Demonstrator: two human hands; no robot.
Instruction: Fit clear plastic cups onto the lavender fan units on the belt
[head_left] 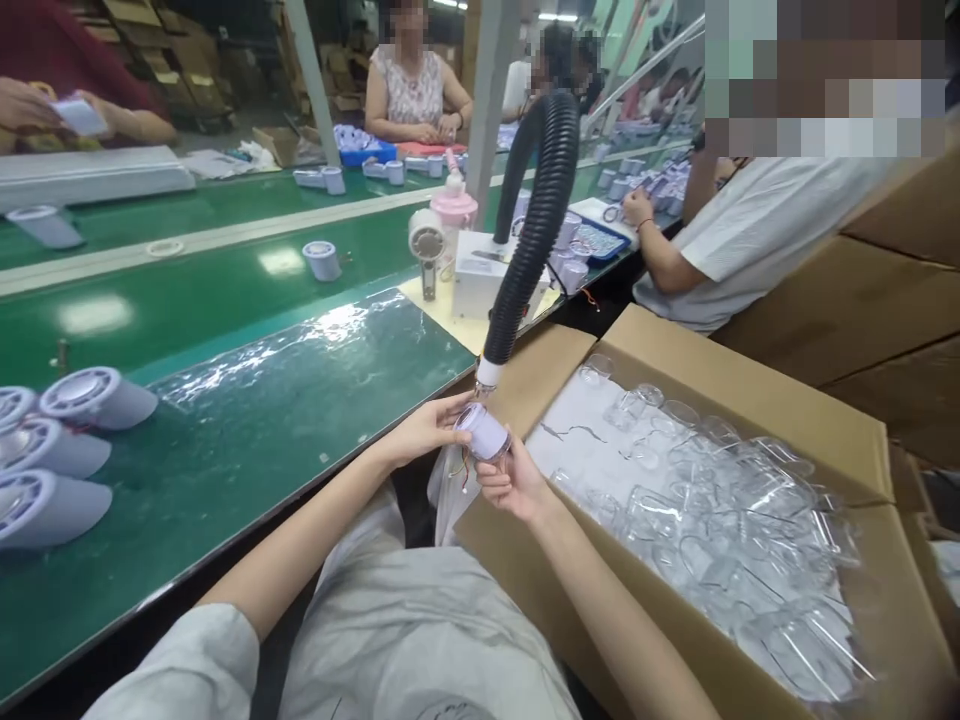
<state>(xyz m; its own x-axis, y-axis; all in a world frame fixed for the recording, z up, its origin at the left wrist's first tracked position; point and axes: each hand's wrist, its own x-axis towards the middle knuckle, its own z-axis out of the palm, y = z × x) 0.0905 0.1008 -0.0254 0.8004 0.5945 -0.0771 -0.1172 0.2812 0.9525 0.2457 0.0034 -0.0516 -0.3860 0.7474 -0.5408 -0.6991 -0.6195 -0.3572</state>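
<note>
Under the white nozzle [489, 374] of a black corrugated hose [538, 220], a lavender cylindrical housing [486, 434] is held between my two hands. My left hand [431, 428] has its fingers closed on the upper left side of the housing. My right hand [516, 482] grips its lower end, where a clear plastic piece shows in part. Thin coloured wires [465, 470] with small white connectors hang below the housing. To the right, an open cardboard box [739, 400] holds several clear plastic cups [660, 510].
Several lavender housings [101, 398] lie on the green bench [247, 440] at left. A white machine [480, 285] and a small fan [427, 245] stand behind my hands. Other people work across the conveyor [247, 230] and at right, one with a hand [639, 208] near a blue tray [600, 242].
</note>
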